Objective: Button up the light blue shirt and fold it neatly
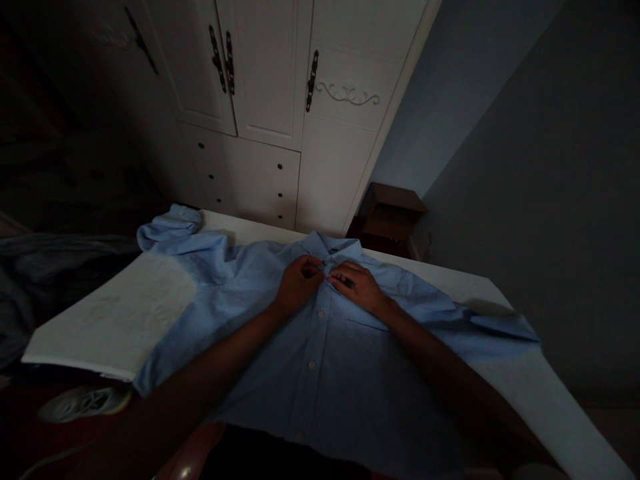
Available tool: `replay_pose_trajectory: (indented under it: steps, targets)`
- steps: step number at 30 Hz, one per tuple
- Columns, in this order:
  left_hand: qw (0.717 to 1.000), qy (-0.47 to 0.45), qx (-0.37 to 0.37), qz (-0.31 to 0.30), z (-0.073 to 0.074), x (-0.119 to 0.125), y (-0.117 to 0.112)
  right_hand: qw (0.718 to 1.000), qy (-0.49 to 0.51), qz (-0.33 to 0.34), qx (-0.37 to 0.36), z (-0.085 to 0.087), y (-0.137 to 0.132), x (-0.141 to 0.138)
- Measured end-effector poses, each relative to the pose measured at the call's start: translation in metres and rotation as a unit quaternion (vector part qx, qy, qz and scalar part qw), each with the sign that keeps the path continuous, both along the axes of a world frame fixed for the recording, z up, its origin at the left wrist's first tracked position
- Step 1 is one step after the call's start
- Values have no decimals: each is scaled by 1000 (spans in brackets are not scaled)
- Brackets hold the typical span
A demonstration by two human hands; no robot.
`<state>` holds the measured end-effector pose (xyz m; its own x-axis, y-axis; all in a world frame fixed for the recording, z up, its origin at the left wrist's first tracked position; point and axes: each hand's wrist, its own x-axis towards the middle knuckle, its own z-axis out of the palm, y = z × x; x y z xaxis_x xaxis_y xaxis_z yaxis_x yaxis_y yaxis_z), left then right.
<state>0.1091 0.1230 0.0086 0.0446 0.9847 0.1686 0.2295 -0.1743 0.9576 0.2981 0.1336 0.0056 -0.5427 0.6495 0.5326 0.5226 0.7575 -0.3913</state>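
Observation:
A light blue button-up shirt (235, 273) lies front up on a white tabletop, its collar (313, 243) toward the far edge and its sleeves spread to both sides. Just below the collar, my left hand (300, 283) pinches the placket between thumb and fingers. My right hand (359, 285) pinches the same strip from the other side, its fingertips almost touching the left ones. Whatever button sits between the fingertips is hidden. Lower on the placket, pale buttons (312, 365) show. A chest pocket (367, 328) is partly covered by my right forearm.
Behind the white table (155, 287) stands a white wardrobe (267, 73) with dark handles. A small brown cabinet (395, 197) is at the back right, by a grey wall. Dark cloth (60, 267) lies at the left. A shoe (85, 404) is on the floor at lower left.

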Motion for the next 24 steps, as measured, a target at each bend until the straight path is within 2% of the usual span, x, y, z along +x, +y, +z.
replay_pose_trajectory:
  steps: [5, 10, 14, 16, 18, 24]
  targets:
    - [1000, 25, -10, 5, 2, 0, -1, 999, 5, 5, 32, -1, -1, 0]
    - [992, 109, 56, -21, -1, -3, -1, 999, 12, 1, 41, -3, -2, -1]
    - [951, 257, 163, -50, -5, -7, -1, 999, 15, 17, 23, -7, 1, 1]
    - [929, 314, 187, -60, -5, -8, -2, 999, 12, 37, 8, -7, 4, 3]
    - [918, 341, 193, -61, -3, -9, -3, 999, 6, 43, -4, -6, 6, 5]
    - [911, 358, 201, -25, 5, -20, 4, 999, 25, -45, -3, 2, 19, 21]
